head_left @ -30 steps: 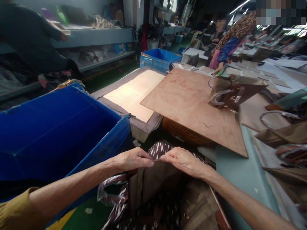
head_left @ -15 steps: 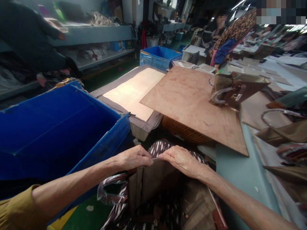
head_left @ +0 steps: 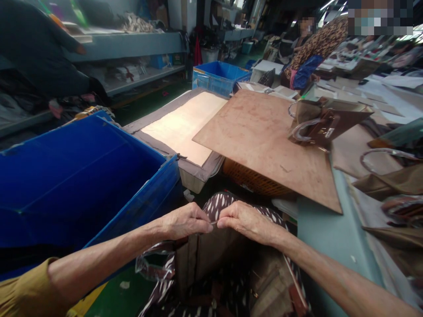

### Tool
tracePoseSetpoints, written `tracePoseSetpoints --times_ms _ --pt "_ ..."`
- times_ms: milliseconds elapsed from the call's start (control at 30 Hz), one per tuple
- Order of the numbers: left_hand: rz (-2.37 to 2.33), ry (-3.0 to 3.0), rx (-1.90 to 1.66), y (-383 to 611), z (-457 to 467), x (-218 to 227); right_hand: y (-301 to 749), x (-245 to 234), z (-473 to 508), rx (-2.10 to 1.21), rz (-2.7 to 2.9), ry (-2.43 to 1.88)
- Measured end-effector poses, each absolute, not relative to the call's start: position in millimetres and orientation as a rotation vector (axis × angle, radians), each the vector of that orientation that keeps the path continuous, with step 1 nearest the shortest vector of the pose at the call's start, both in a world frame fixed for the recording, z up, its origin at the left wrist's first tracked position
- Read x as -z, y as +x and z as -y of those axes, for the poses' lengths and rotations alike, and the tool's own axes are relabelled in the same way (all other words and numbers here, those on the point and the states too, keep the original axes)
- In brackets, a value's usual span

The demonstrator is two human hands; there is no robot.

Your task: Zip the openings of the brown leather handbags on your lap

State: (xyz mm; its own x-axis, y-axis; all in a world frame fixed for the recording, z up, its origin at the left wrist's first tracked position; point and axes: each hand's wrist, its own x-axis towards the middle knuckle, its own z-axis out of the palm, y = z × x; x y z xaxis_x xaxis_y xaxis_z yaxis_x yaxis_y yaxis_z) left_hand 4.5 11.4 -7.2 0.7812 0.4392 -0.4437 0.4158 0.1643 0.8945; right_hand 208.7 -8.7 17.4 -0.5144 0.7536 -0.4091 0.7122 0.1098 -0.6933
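On my lap lies a brown handbag (head_left: 211,255), its inner side facing up. My left hand (head_left: 190,220) pinches the bag's far edge, fingers closed. Close beside it, my right hand (head_left: 243,220) grips the same edge, with only a small gap between the two. A clear-wrapped handle (head_left: 155,264) sticks out at the bag's left. Black-and-white patterned cloth (head_left: 220,202) covers my knees beneath the bag. The bag's lower part is dark and hard to make out.
A large blue bin (head_left: 132,176) stands at my left. Ahead are a cloth-lined tray (head_left: 211,169) and a brown board (head_left: 244,127) bearing another handbag (head_left: 317,123). More bags lie on the table (head_left: 330,233) at right. Co-workers are at the far left and back right.
Both hands have dipped slightly with the bag's edge and remain closed on it. At the back right, the co-worker in the spotted top has shifted a little left.
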Motion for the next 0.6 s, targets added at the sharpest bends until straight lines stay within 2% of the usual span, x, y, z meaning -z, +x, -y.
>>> tracePoseSetpoints --times_ms 167,400,600 --pt "-0.733 1.423 0.000 3 -16 11 205 -19 10 -1.327 2.326 -1.495" --pt "-0.764 1.427 -0.004 -4 -20 4 191 -22 7 -1.409 2.312 -1.429" --pt "-0.881 1.533 -0.160 -28 -16 -9 192 -21 9 -1.445 2.254 -1.505"
